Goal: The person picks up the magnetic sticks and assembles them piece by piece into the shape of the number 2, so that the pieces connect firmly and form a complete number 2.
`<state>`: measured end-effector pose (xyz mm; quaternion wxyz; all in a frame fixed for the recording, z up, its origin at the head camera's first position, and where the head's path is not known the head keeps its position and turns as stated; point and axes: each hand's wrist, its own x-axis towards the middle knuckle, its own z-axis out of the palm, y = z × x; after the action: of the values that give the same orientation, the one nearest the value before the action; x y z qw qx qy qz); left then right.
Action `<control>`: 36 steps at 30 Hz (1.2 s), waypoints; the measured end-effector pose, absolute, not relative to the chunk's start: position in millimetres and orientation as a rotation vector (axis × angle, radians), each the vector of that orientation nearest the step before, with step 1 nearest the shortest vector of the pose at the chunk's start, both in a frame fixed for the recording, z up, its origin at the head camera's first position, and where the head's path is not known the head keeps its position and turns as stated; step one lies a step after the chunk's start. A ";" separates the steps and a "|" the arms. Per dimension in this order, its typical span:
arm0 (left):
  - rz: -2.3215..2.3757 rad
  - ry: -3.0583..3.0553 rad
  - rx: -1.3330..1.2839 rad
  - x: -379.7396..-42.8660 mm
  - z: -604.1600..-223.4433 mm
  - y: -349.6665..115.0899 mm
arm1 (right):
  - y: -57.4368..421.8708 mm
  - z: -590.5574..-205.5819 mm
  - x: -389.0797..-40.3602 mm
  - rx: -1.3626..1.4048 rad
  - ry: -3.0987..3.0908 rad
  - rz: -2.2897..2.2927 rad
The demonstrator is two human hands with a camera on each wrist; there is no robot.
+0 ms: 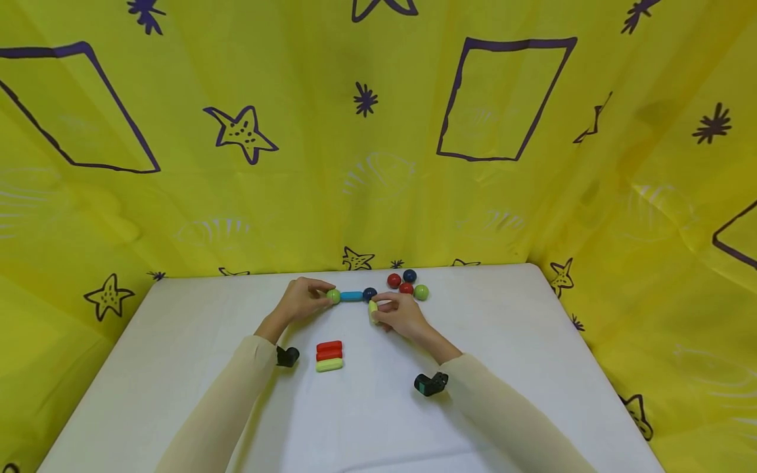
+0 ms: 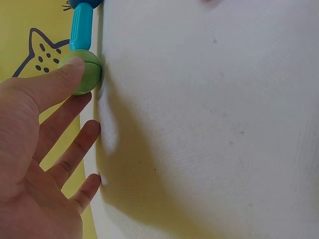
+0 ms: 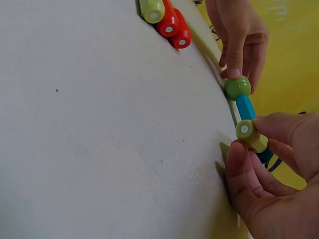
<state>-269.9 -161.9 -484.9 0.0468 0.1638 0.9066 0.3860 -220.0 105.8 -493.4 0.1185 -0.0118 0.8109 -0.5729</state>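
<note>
My left hand [image 1: 305, 299] pinches a green ball [image 2: 89, 74] between thumb and fingertips. From that ball a blue rod [image 1: 351, 296] runs right to a dark blue ball [image 1: 369, 293], the three joined in a line on the table. My right hand [image 1: 404, 314] holds a yellow-green rod [image 3: 253, 135] between thumb and fingers. The rod's far end meets or nearly meets the dark blue ball, and its near end shows a pale round disc. In the right wrist view, the held rod partly covers the dark blue ball.
Two red rods [image 1: 328, 345] and another yellow-green rod [image 1: 329, 364] lie side by side nearer me. Behind my right hand sit two red balls [image 1: 394, 281], a second dark blue ball [image 1: 410, 276] and a green ball [image 1: 421, 292]. A yellow patterned curtain [image 1: 307, 197] borders the white table [image 1: 503, 328].
</note>
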 end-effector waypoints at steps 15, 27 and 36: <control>1.171 2.754 0.463 -270.1 -484.3 -161.8 | 97.8 -489.1 -219.7 -0.007 2.436 -1.606; 1.180 2.748 0.475 -270.8 -485.7 -162.4 | 95.0 -488.2 -218.5 -0.020 2.464 -1.594; 1.178 2.747 0.461 -270.6 -486.4 -162.0 | 94.4 -488.0 -217.4 -0.033 2.489 -1.589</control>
<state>-270.6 -162.0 -486.4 0.0585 0.1522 0.9068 0.3888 -217.4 94.4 -488.0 0.0943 -0.0112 0.8391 -0.5356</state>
